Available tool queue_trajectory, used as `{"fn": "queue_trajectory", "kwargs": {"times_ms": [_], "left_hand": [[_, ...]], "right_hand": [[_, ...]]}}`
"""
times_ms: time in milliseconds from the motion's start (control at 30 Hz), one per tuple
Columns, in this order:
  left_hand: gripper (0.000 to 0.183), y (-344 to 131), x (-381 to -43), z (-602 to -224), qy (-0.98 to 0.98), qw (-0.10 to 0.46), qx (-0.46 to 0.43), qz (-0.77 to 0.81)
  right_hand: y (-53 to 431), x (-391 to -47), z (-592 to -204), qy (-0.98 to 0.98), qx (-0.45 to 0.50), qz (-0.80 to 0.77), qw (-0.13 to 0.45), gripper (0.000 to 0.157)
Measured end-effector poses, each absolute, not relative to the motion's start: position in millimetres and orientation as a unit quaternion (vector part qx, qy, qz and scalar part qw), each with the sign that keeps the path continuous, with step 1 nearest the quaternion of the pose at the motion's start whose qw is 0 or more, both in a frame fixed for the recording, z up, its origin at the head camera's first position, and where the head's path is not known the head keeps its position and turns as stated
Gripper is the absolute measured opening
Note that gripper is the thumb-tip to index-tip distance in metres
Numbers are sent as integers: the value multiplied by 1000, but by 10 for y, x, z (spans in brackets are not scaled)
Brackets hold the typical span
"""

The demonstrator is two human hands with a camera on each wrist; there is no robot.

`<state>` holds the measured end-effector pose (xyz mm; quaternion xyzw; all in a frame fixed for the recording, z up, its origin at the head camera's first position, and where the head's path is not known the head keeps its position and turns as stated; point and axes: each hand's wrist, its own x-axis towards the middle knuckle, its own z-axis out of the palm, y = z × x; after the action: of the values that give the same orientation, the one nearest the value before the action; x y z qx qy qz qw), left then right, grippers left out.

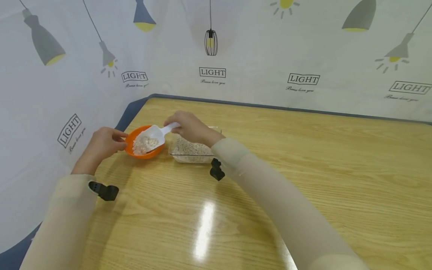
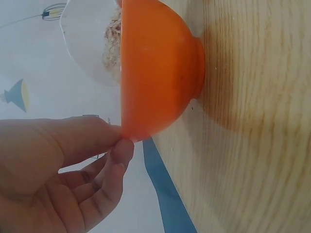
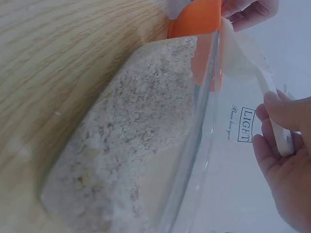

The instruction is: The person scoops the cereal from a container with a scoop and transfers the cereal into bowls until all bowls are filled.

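Note:
An orange bowl stands on the table with pale flakes in it. My left hand pinches the bowl's rim between thumb and fingers, as the left wrist view shows closely. My right hand grips the handle of a white scoop, its head tilted down over the bowl. Flakes lie at the scoop's mouth and below it; where scoop and bowl contents part is hard to tell. Beside the bowl, under my right forearm, sits a clear rectangular container of oat-like flakes.
The wooden table reaches far to the right and toward me. A white curtain printed with lamps hangs behind and along the left side. Dark blue fabric edges the table there. Black wrist cameras jut from both sleeves.

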<state>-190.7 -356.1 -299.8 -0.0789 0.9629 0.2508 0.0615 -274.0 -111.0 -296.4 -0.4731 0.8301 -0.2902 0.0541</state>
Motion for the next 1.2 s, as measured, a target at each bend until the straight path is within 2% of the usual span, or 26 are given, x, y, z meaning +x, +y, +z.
{"fn": "queue_trajectory", "kwargs": {"times_ms": [333, 1200], "left_hand": [[37, -3577, -1919, -3007, 963, 60, -81, 252], [37, -3591, -1916, -3026, 964, 56, -79, 247]], "right_hand": [[-1142, -2717, -2919, 836, -493, -240, 25, 28], [-1110, -2564, -2876, 829, -500, -247, -40, 27]]}}
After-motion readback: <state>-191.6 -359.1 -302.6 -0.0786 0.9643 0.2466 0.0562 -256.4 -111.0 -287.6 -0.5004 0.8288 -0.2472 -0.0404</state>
